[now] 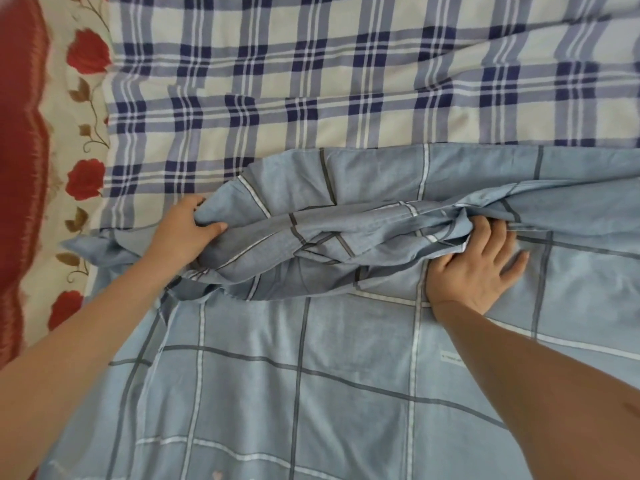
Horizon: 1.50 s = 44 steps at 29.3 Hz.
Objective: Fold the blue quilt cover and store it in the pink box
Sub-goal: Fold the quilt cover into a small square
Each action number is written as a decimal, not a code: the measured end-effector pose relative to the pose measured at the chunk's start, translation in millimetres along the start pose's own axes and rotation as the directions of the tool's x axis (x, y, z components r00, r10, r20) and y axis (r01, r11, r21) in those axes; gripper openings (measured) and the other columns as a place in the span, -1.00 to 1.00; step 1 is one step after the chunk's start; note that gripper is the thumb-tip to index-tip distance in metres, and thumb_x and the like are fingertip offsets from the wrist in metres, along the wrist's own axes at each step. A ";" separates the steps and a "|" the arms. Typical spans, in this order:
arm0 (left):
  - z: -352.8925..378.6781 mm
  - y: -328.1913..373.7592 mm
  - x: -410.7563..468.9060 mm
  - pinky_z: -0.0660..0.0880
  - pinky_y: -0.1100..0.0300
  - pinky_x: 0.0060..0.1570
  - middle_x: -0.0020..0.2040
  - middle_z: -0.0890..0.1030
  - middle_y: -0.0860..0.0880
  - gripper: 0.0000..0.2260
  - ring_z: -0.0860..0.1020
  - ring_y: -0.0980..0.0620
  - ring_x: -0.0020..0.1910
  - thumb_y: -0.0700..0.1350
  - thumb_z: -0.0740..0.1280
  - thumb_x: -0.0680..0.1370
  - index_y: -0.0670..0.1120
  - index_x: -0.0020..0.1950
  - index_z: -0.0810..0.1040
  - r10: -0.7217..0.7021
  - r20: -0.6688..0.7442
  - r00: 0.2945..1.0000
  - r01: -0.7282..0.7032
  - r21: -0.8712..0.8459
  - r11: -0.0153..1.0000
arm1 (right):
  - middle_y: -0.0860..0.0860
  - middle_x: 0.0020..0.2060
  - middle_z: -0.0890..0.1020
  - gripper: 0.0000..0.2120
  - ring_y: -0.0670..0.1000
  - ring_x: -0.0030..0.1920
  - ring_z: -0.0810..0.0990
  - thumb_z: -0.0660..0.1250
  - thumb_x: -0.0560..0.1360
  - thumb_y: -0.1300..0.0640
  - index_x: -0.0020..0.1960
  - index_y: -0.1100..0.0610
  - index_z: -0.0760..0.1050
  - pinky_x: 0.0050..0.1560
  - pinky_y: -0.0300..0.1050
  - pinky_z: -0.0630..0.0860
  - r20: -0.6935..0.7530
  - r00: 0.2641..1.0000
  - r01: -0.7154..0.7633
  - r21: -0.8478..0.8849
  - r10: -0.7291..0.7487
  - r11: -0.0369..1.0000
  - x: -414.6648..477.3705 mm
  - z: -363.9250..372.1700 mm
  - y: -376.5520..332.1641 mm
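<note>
The blue quilt cover (339, 368), pale blue with grey and white grid lines, lies spread over the near half of the bed. A bunched ridge of it runs across the middle between my hands. My left hand (180, 233) grips the ridge's left end, thumb over the fabric. My right hand (474, 268) lies on the cover at the ridge's right end; its upper fingers are tucked under the bunched fold and the others are spread flat. The pink box is not in view.
A cream sheet with navy plaid (346, 74) covers the far half of the bed. Along the left edge runs a cream border with red roses (83, 181), and beyond it a red fabric strip (20, 168).
</note>
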<state>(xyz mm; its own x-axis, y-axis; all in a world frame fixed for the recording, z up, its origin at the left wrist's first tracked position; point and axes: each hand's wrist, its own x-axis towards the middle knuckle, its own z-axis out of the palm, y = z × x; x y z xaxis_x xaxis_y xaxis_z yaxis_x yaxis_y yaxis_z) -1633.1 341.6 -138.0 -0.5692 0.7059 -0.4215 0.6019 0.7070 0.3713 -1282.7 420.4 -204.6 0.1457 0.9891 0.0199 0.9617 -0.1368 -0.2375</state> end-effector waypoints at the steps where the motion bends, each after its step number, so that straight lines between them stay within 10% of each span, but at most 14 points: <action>1: -1.4 -2.7 1.4 0.33 0.12 -0.12 -0.07 0.53 -0.14 -0.76 0.52 -0.16 0.01 -0.14 0.43 0.48 -0.21 0.07 0.51 -0.014 0.030 0.999 0.012 0.046 0.999 | 0.16 0.40 0.32 -0.42 0.20 0.44 0.20 -0.01 0.40 -0.02 0.37 0.15 0.28 0.45 0.27 -0.02 0.000 1.000 -0.002 0.003 0.002 1.000 0.6 0.1 -0.1; 5: -12.2 -19.3 8.6 0.35 0.00 -0.10 -0.28 0.46 -0.05 -0.80 0.47 -0.13 -0.16 -0.05 0.30 0.57 -0.12 -0.20 0.48 0.156 -0.033 0.987 -0.141 0.275 0.951 | 0.17 0.39 0.33 -0.44 0.20 0.44 0.20 0.00 0.40 -0.01 0.37 0.14 0.28 0.45 0.26 -0.03 0.003 1.000 -0.006 0.001 0.006 1.000 -3.0 1.3 3.0; 8: -14.3 -14.1 16.5 0.28 0.06 -0.21 -0.40 0.38 -0.02 -0.69 0.40 -0.09 -0.28 -0.10 0.17 0.64 -0.11 -0.31 0.35 0.228 -0.152 0.962 -0.208 0.139 0.968 | 0.17 0.39 0.34 -0.45 0.21 0.44 0.20 0.02 0.40 0.01 0.36 0.14 0.28 0.45 0.29 -0.01 0.010 1.000 -0.004 0.008 0.004 1.000 -8.3 2.6 2.3; 20: 17.7 -50.8 14.6 0.33 0.04 -0.26 -0.18 0.57 -0.29 -0.68 0.54 -0.29 -0.14 -0.03 0.15 0.65 -0.24 -0.13 0.50 0.096 -0.376 0.921 -0.030 0.177 0.984 | 0.18 0.38 0.33 -0.42 0.22 0.43 0.20 0.02 0.36 0.01 0.35 0.15 0.27 0.44 0.29 -0.01 -0.019 1.000 0.019 0.019 -0.019 1.000 1.1 1.4 0.6; 23: 1.2 -31.0 7.7 0.36 -0.09 0.08 0.08 0.48 -0.28 -0.74 0.44 -0.26 0.12 -0.02 0.22 0.60 -0.23 0.07 0.47 0.186 -0.451 0.873 -0.139 0.135 0.981 | 0.18 0.38 0.33 -0.44 0.22 0.43 0.20 0.03 0.38 0.02 0.36 0.14 0.27 0.44 0.29 -0.02 -0.022 1.000 0.018 0.021 -0.017 1.000 1.4 1.8 1.3; 27: 9.3 16.4 -59.0 0.15 -0.19 0.31 0.32 0.33 -0.17 -0.46 0.29 -0.22 0.33 0.24 0.23 0.42 -0.06 0.28 0.40 0.769 -0.034 0.639 -0.674 0.456 0.581 | 0.17 0.38 0.34 -0.44 0.21 0.43 0.21 0.02 0.39 0.00 0.35 0.14 0.28 0.44 0.29 -0.01 -0.024 1.000 0.019 0.028 -0.018 0.999 1.4 2.2 -0.2; 30: 44.9 18.6 -80.8 0.19 -0.36 0.31 0.47 0.17 -0.19 -0.30 0.19 -0.31 0.44 0.15 0.41 0.32 0.05 0.41 0.30 0.783 0.326 0.530 -0.769 0.575 0.281 | 0.17 0.37 0.35 -0.44 0.21 0.44 0.21 0.01 0.39 -0.01 0.35 0.14 0.29 0.44 0.29 0.00 -0.028 1.000 0.014 0.027 -0.014 1.000 0.0 1.2 1.0; 33: 46.0 27.8 -59.6 0.59 -0.08 -0.08 0.32 0.39 -0.24 -0.32 0.58 -0.23 0.02 -0.31 0.56 0.18 -0.06 0.27 0.47 0.728 0.224 0.648 -0.715 0.509 0.480 | 0.17 0.37 0.35 -0.44 0.21 0.44 0.21 0.03 0.40 -0.02 0.36 0.14 0.28 0.44 0.28 -0.01 -0.026 0.999 0.025 0.023 -0.024 0.999 -3.0 1.8 2.4; 36: 12.3 54.3 -17.9 0.54 0.08 -0.37 0.07 0.56 -0.15 -0.69 0.56 -0.10 -0.28 -0.42 0.38 0.35 -0.15 0.02 0.60 0.694 0.001 0.720 -0.645 0.370 0.669 | 0.16 0.41 0.33 -0.43 0.21 0.44 0.22 0.07 0.43 -0.01 0.42 0.12 0.26 0.44 0.25 -0.03 -0.026 0.999 0.019 0.030 -0.018 0.999 -0.3 5.4 0.1; 41: -20.7 63.0 63.5 0.46 -0.01 0.00 0.09 0.61 -0.13 -0.72 0.55 -0.19 0.04 -0.40 0.22 0.46 -0.13 0.05 0.60 0.416 -0.303 0.857 -0.297 0.369 0.881 | 0.16 0.48 0.25 -0.35 0.19 0.46 0.20 0.01 0.47 -0.02 0.53 0.13 0.09 0.45 0.23 -0.02 -0.039 0.999 0.010 0.033 -0.008 0.999 -3.7 6.4 6.7; 44: -31.7 75.7 67.4 0.29 -0.07 0.26 0.29 0.47 -0.17 -0.64 0.41 -0.20 0.26 -0.39 0.21 0.49 -0.13 0.22 0.51 0.185 -0.581 0.793 -0.013 0.286 0.958 | 0.13 0.51 0.19 -0.33 0.17 0.48 0.18 0.00 0.47 -0.03 0.55 0.11 0.02 0.46 0.22 -0.04 -0.055 0.998 0.019 0.058 -0.016 0.998 -1.5 7.4 0.3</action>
<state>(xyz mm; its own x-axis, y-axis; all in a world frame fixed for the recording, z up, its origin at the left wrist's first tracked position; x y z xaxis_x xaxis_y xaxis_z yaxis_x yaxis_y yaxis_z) -1643.6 444.1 -112.0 -0.6655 0.7149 0.2148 0.7446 0.6557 0.1245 -1284.3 419.4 -211.8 0.1431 0.9867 0.0767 0.9492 -0.1149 -0.2930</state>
